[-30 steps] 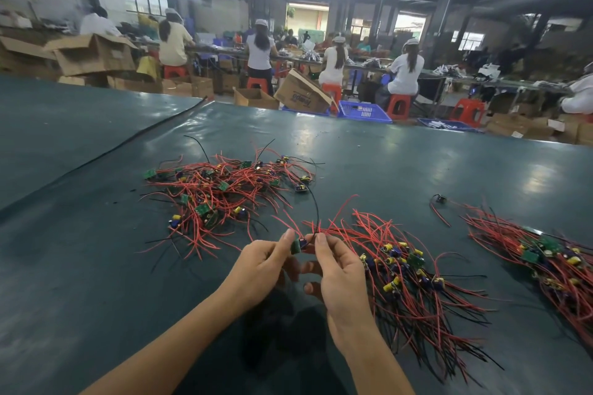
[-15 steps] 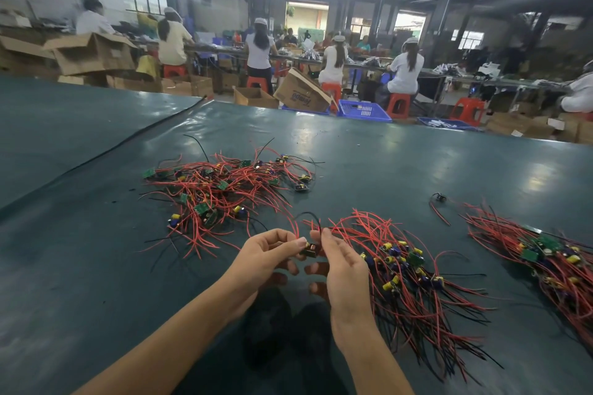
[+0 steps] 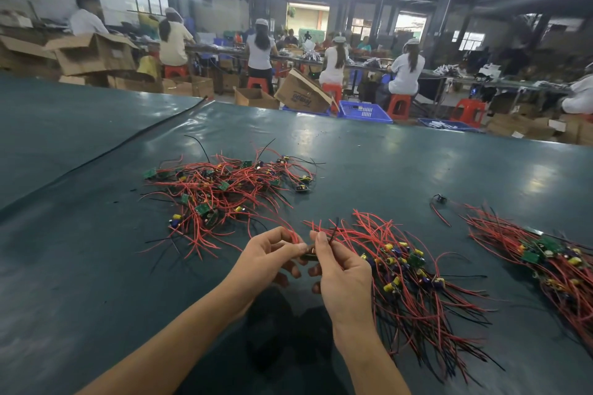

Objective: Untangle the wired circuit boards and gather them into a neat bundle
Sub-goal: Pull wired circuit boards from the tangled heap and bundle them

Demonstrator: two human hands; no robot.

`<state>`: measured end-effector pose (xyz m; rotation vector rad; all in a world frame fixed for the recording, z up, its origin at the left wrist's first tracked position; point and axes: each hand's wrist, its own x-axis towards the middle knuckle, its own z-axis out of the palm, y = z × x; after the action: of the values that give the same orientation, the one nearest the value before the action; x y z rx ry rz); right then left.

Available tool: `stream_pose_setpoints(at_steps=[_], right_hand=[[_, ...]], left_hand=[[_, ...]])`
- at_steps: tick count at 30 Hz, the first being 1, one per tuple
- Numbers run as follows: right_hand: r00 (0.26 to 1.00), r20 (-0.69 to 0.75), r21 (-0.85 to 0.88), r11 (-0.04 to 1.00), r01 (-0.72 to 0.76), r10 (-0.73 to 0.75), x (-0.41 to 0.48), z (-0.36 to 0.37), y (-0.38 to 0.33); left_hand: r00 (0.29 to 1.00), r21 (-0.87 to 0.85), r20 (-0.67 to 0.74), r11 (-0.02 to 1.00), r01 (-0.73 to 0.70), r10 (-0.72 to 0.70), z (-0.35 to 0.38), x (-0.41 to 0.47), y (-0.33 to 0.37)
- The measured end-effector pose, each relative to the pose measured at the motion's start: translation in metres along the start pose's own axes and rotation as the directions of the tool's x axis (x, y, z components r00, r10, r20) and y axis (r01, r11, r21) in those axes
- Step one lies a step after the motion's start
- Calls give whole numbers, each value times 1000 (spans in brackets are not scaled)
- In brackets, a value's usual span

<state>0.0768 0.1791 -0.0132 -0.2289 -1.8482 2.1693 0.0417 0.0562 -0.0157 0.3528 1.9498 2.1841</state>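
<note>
A tangled pile of small green circuit boards with red and black wires [image 3: 224,192] lies on the dark green table ahead and to the left. Just in front of it, my left hand [image 3: 268,258] and my right hand [image 3: 341,276] pinch one small wired board [image 3: 309,254] between thumbs and fingertips; its red wire curls over the left fingers and its black wire [image 3: 333,231] sticks up by the right thumb. The board itself is mostly hidden. A combed bundle of boards with wires [image 3: 414,285] lies beside my right hand.
A second aligned bundle [image 3: 552,266] lies at the far right, with a loose single board [image 3: 439,199] behind it. The table [image 3: 80,266] has a seam running on the left. Beyond its far edge are cardboard boxes, blue crates, red stools and seated workers.
Both hands have drawn the held board slightly toward me and away from the tangled pile; its wires have come free of the pile and now bend up above my fingers.
</note>
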Motion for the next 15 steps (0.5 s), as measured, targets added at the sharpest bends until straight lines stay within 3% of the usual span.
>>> stream_pose_setpoints(at_steps=[6,10,15], right_hand=[[994,-87,-65,995,-74,68,1,-3,5],[998,-62,-83,996,-14,9,2,-2,6],[999,50,-4,1000,-11,11,0,2,4]], left_hand=[[990,17,-117,997,-71,72,-2,2,-1],[990,10,-137,1000,-26,27,0,1,-2],[997,29,-34,997,75,-74,2,-1,-1]])
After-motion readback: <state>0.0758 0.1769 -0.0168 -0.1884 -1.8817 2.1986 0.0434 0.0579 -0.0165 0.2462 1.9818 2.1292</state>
